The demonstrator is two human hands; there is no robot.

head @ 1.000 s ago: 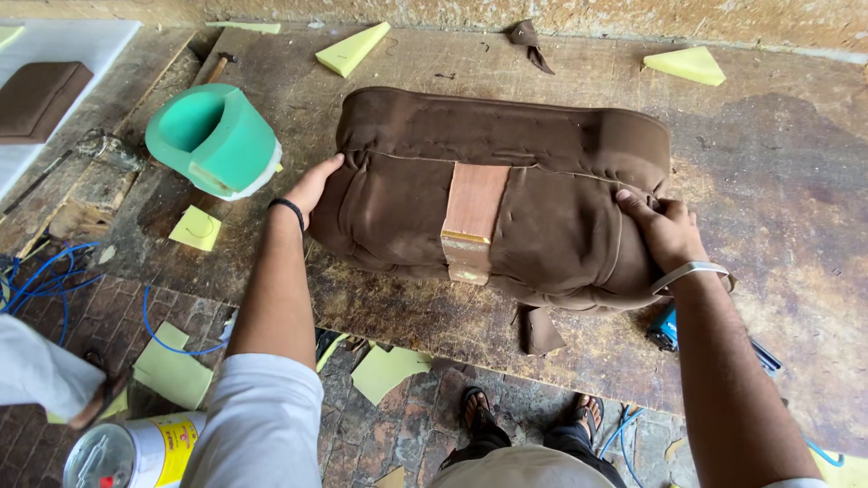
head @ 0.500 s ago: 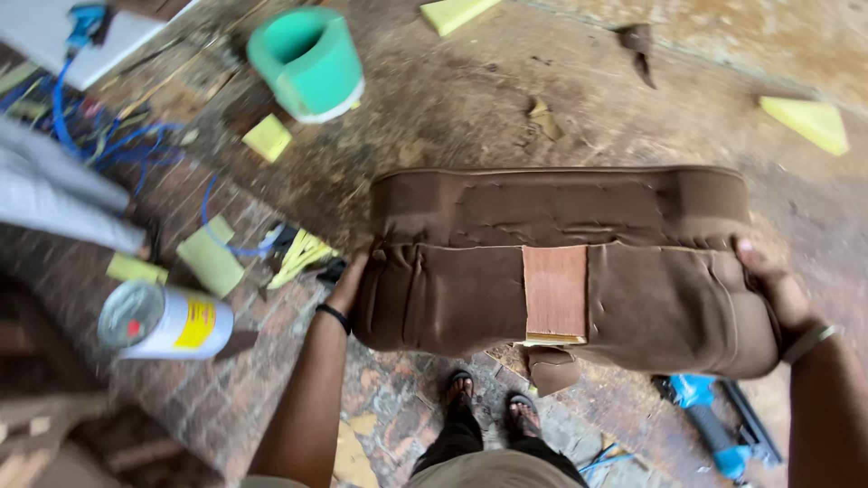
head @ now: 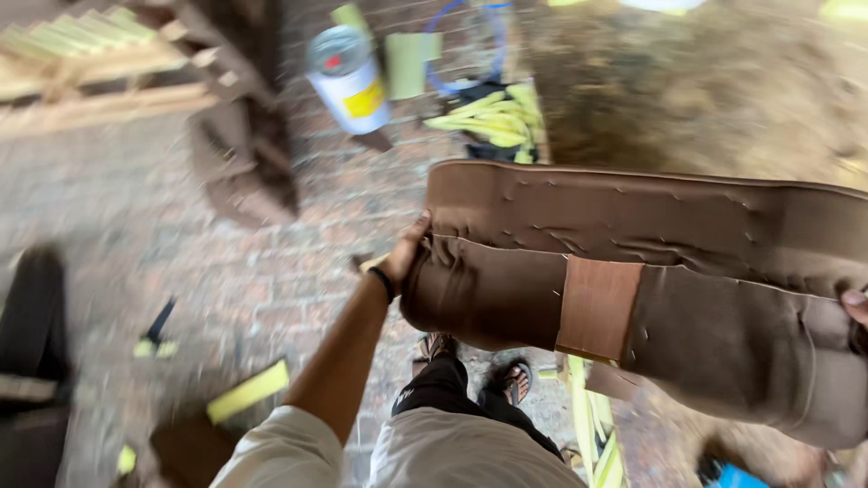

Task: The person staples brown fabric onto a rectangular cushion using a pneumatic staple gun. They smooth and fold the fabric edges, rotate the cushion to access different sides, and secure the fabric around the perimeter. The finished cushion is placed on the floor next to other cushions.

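The brown cushion (head: 651,289) runs lengthwise across the right of the frame, the left hand (head: 404,258) with fingers clamped on its near end, the right hand (head: 854,305) gripping its far end at the right edge.

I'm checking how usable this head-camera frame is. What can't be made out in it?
- Right hand: cut off by the right edge; only a fingertip shows on the brown cushion, so its grip is unclear.
- Cushion's far end: runs past the same edge.
- Cushion's other face: turned away from the camera.
- Can label: blurred by motion.
- Blue object: cut off by the bottom edge, kind unclear.
- Left hand: fingers hidden behind the cushion's end.
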